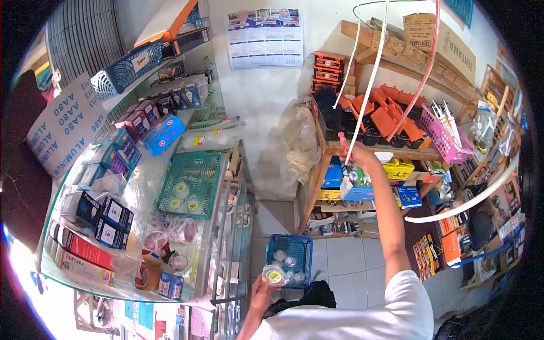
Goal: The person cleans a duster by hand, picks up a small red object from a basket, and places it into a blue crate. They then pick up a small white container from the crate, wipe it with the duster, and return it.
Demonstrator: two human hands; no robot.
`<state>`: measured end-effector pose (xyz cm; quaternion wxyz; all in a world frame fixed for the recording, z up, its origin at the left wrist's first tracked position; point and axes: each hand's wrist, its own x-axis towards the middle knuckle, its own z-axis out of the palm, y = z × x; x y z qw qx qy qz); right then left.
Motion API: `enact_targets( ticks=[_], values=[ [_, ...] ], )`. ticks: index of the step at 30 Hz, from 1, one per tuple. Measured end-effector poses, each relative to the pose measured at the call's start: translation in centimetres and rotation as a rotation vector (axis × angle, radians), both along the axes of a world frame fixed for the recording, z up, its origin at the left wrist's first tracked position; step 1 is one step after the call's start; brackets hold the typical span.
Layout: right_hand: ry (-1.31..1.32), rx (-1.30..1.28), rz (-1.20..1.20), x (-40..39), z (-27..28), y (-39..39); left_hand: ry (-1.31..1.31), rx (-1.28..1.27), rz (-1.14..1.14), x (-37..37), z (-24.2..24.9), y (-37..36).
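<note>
My left hand [260,296], low in the middle of the head view, has its fingers closed on a clear tape roll [275,276] with a yellow-green round label. Just beyond it a blue basket [309,249] stands on the tiled floor, with several similar clear rolls [290,262] inside. My right arm reaches out to the wooden shelf [334,148] on the right. There my right hand [359,154] is closed around a slim pink-red item [343,141], whose kind I cannot make out. A whitish tag [345,186] hangs below that hand.
A glass counter [130,283] at left carries small boxes and a green basket [214,187] with more rolls. Orange bins [385,122] and a pink basket [453,153] top the right shelf. White cables [371,73] hang in front. A calendar [266,39] is on the wall.
</note>
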<state>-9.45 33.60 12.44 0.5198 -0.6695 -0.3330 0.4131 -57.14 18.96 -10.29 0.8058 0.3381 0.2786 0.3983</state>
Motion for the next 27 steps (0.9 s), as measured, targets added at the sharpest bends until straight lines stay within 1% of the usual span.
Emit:
enact_targets(
  ticks=[1, 2, 3, 4, 5, 6, 8, 12, 13, 14, 16, 17, 18, 20, 22, 24, 25, 26, 27],
  values=[
    [0.112, 0.075, 0.002, 0.1, -0.3, 0.6, 0.017, 0.030, -0.018, -0.1, 0.2, -0.2],
    [0.112, 0.072, 0.008, 0.9, -1.1, 1.2, 0.017, 0.027, -0.012, -0.1, -0.1, -0.4],
    [0.140, 0.125, 0.012, 2.4, -2.3, 1.9, 0.011, 0.027, 0.002, -0.2, -0.6, -0.6],
    [0.170, 0.176, 0.018, 0.6, -1.1, 1.9, 0.008, 0.025, 0.019, -0.4, -1.2, -0.9],
    [0.093, 0.271, -0.016, -1.3, -0.5, 0.4, 0.008, 0.023, 0.034, -0.8, -1.7, -1.2],
    [-0.012, 0.183, -0.013, -0.6, -1.7, 0.2, 0.030, -0.007, 0.046, -1.3, -2.3, -1.6],
    [0.186, 0.275, 0.086, -1.2, -3.7, -1.9, 0.055, -0.046, 0.072, -1.8, -2.5, -2.1],
    [-0.103, 0.277, 0.029, -3.8, -9.5, -7.9, -0.070, -0.087, 0.158, -1.8, -1.8, -2.1],
    [-0.112, 0.259, -0.010, -4.0, -11.3, -9.4, -0.127, -0.085, 0.170, -1.9, -1.7, -2.1],
    [-0.121, 0.240, -0.051, -4.4, -13.4, -10.9, -0.123, -0.096, 0.186, -2.0, -1.5, -2.3],
    [-0.461, 0.241, -0.202, -6.3, -16.9, -13.3, -0.181, -0.159, 0.176, -1.8, -0.8, -1.7],
    [-0.283, 0.207, -0.232, -6.6, -19.5, -14.7, -0.128, -0.162, 0.172, -1.6, -0.3, -1.3],
    [-0.105, 0.171, -0.261, -6.7, -22.4, -16.2, -0.130, -0.168, 0.187, -1.6, -0.6, -1.1],
    [-0.080, 0.171, -0.335, -9.0, -26.9, -18.9, -0.148, -0.290, 0.120, -1.4, -2.1, -0.2],
    [-0.091, 0.017, -0.263, -11.6, -30.1, -21.9, -0.147, -0.289, 0.130, -0.4, -1.8, 0.7],
    [0.034, -0.075, -0.237, -14.9, -32.8, -25.5, -0.005, -0.375, 0.156, 0.3, -0.8, 1.6],
    [0.048, -0.132, -0.244, -16.5, -34.1, -27.3, 0.002, -0.385, 0.158, 0.5, -1.0, 2.0],
    [0.060, -0.187, -0.251, -17.7, -35.9, -29.1, -0.047, -0.353, 0.131, 0.7, -1.5, 2.5],
    [-0.058, -0.199, -0.224, -18.3, -38.8, -31.4, -0.100, -0.319, 0.104, 0.9, -1.9, 3.1]
  ],
)
